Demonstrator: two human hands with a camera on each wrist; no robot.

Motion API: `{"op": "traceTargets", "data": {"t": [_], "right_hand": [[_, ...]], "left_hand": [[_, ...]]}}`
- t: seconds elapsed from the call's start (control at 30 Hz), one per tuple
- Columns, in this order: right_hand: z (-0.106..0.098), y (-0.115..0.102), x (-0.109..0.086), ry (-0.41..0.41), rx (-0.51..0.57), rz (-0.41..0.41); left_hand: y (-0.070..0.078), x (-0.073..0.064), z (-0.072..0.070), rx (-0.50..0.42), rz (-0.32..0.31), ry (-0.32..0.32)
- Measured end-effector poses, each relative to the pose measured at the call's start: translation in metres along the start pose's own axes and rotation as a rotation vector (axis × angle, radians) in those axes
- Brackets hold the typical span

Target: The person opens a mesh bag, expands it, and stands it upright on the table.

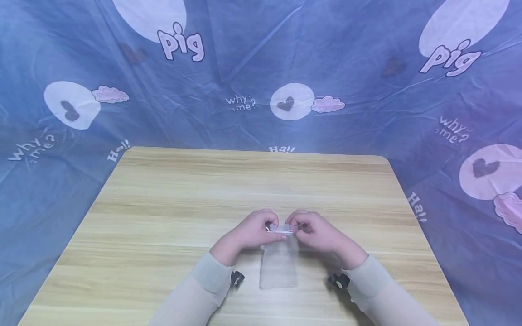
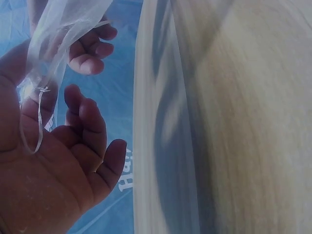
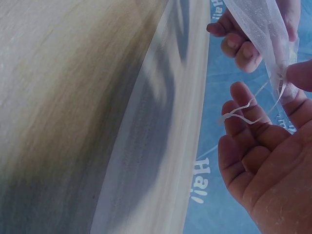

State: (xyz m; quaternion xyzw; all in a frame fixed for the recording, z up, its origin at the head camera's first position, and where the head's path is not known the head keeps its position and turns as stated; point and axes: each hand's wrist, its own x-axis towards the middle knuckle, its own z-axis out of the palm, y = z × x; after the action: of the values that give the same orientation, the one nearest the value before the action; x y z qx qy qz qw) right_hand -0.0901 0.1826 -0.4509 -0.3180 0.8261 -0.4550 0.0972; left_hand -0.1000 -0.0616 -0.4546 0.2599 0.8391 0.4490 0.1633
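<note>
A sheer white drawstring bag (image 1: 279,267) hangs between the two hands, its mouth uppermost and its body flat and limp. My left hand (image 1: 253,230) pinches the left side of the mouth between thumb and index finger. On the other side my right hand (image 1: 321,232) pinches the mouth the same way. In the left wrist view a thin white cord loop (image 2: 32,146) dangles over the left palm, the other fingers loosely bent. Another cord (image 3: 239,116) with a knotted end hangs past the right fingers in the right wrist view.
Beneath the hands lies a light wood-grain table (image 1: 183,199) with rounded far corners. A blue printed cloth (image 1: 228,59) surrounds it at the back and sides. Black wrist-worn devices (image 1: 237,279) show below both sleeves.
</note>
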Motion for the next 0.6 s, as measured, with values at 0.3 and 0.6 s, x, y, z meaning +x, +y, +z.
{"op": "traceTargets", "data": {"t": [0.3,0.6], "right_hand": [[0.0014,-0.0026,0.0011,0.006,-0.015,-0.014],[0.0037,-0.0049,0.0024,-0.036,0.082,-0.026]], "left_hand": [[0.001,0.001,0.0005,-0.038,0.037,-0.009],[0.0028,0.0008,0.0005,-0.032,0.061,0.001]]}}
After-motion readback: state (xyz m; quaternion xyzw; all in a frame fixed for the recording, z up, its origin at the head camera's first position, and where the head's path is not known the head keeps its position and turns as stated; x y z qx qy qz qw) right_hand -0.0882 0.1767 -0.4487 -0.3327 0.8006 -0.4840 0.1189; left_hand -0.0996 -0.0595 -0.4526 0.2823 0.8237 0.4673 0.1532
